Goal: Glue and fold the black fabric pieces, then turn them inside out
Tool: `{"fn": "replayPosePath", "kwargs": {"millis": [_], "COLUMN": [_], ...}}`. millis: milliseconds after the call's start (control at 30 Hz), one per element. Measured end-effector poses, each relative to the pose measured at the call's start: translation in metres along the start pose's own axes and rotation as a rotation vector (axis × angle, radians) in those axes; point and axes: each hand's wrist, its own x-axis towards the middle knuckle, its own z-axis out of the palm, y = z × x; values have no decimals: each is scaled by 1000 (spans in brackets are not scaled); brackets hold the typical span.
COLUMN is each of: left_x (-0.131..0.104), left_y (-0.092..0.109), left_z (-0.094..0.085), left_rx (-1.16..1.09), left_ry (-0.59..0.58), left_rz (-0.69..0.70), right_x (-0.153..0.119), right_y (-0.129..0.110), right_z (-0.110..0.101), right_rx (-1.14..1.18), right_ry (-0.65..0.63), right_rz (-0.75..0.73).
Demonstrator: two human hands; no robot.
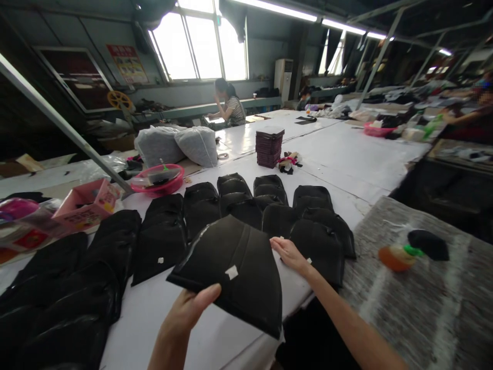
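A stiff black panel (pixel 246 257) with a rounded edge, a raised seam and a small white label (pixel 231 272) is tilted up above the table. My left hand (pixel 192 308) grips its near left edge, thumb on top and fingers hidden underneath. At the panel's right edge is my right hand (pixel 290 255), its fingers drawn together and the tips at or touching that edge. Whether they pinch the panel or a tiny white bit beside them, I cannot tell. Similar black panels (pixel 159 241) lie overlapped in rows behind it, some bearing white labels.
A pink basin (pixel 157 180), a pink box (pixel 87 205) and a slanting metal pole (pixel 69 128) stand left. Farther back are a dark stack (pixel 269 149) and stuffed bags (pixel 196 146). An orange bottle (pixel 396 257) lies right, on a grey surface. A person sits near the window.
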Motion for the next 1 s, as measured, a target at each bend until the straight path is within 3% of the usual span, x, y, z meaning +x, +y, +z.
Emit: {"fn": "replayPosePath", "kwargs": {"millis": [133, 367, 500, 600, 833, 1000], "left_x": [-49, -106, -134, -150, -174, -193], "left_y": [-39, -50, -59, -66, -76, -76], "left_z": [-42, -79, -95, -102, -109, -135], "left_rx": [247, 543, 510, 367, 259, 160], "left_ry": [-52, -192, -88, 5, 144, 167], "left_rz": [-120, -124, -177, -306, -342, -319], "right_x": [-24, -36, -37, -39, -43, -57], "right_y": [-5, -16, -43, -64, -105, -142], "right_z": [30, 63, 74, 82, 106, 91], "right_rx": [364, 684, 726, 704, 481, 63], "right_ry": [-171, -215, -375, -489, -662, -622], "right_rz": [158, 328, 333, 316, 189, -306]}}
